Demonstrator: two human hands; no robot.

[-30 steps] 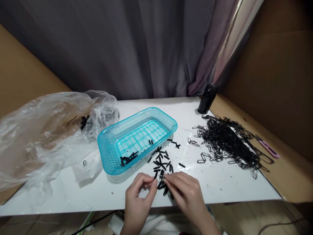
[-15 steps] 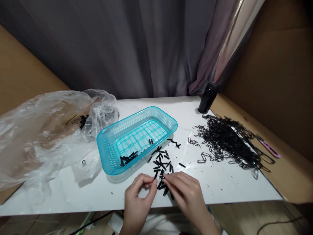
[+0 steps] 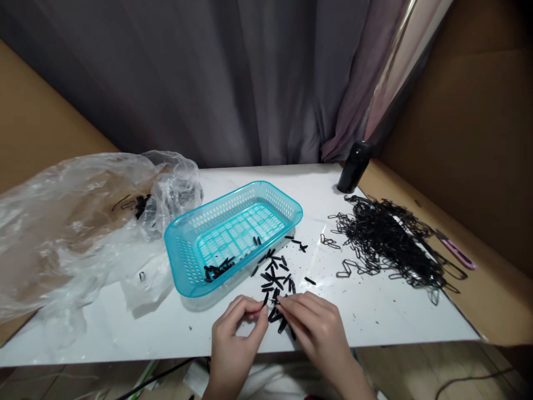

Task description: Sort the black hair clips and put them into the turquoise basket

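Note:
My left hand (image 3: 236, 330) is closed in a pinch, a short black strip-like piece (image 3: 265, 299) between thumb and forefinger. Close beside it, my right hand (image 3: 320, 325) has its fingertips pressed together. What they hold is too small and dark to make out. Around and beyond the fingertips lies a loose scatter of similar short black pieces (image 3: 272, 279) on the white table. Just past it stands a turquoise plastic basket (image 3: 191, 289), with several black pieces (image 3: 219, 270) along its near inner side.
A tangled heap of black wire-like loops (image 3: 387, 239) lies to the right, with a pink-handled tool (image 3: 458, 253) by it. Behind the heap stands a black cylinder (image 3: 353, 169). A crumpled clear plastic bag (image 3: 83, 233) covers the left side. Cardboard walls (image 3: 466, 128) flank the table.
Almost nothing differs. Both hands keep their pinches at the same spot, and the view has shifted very slightly.

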